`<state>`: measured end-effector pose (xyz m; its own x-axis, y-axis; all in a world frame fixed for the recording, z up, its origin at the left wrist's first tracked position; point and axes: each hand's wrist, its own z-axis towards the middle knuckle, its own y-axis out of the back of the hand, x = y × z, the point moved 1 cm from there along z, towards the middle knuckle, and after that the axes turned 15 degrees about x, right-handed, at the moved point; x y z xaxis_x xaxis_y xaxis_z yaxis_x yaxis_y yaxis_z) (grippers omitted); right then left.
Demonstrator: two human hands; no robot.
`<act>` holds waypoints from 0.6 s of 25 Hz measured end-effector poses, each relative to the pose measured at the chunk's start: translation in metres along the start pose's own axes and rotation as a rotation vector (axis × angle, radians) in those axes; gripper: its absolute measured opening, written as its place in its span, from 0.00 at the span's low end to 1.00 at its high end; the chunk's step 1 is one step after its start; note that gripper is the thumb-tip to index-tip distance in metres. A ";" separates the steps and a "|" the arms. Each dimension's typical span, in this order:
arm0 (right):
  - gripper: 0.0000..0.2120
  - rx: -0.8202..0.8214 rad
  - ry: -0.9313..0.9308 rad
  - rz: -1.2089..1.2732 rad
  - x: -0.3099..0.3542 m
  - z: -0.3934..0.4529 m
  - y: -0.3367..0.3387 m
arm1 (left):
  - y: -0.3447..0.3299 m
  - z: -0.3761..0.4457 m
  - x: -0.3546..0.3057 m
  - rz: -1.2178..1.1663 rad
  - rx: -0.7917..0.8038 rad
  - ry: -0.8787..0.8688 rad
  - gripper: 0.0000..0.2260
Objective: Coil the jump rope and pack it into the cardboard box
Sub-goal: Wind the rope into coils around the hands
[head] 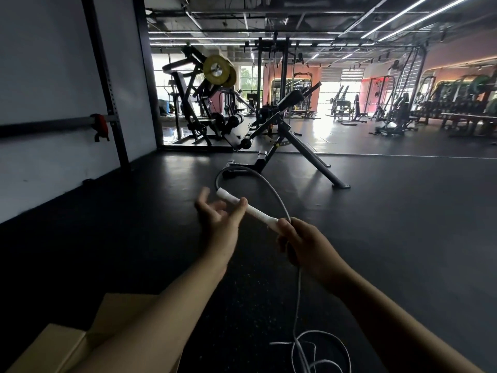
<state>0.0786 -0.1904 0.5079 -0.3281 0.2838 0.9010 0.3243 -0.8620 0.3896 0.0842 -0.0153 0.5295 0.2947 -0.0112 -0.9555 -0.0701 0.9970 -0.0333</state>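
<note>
A white jump rope handle (243, 206) points away from me at mid-frame. My right hand (301, 243) grips its near end, with the grey rope (265, 185) arching out from the far tip and back down to that hand. My left hand (219, 216) is spread palm-up under the handle, its fingertips touching the handle's middle. More rope hangs below my right hand and lies in loose loops (320, 351) on the floor at the bottom right. The open cardboard box (64, 343) sits at the bottom left, partly hidden by my left forearm.
Dark rubber gym floor (390, 211) stretches all around. An adjustable bench frame (290, 141) stands just beyond the rope, weight machines behind it. A white wall with a black upright and barbell (53, 125) runs along the left.
</note>
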 end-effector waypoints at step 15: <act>0.06 0.139 0.124 -0.189 0.062 0.003 0.043 | -0.009 0.023 -0.088 1.016 0.868 -0.183 0.09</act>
<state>0.0747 -0.2085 0.5815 -0.4975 0.3731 0.7832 0.3634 -0.7301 0.5787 0.0807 -0.0220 0.6204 0.5999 0.6978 -0.3914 0.2690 0.2848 0.9201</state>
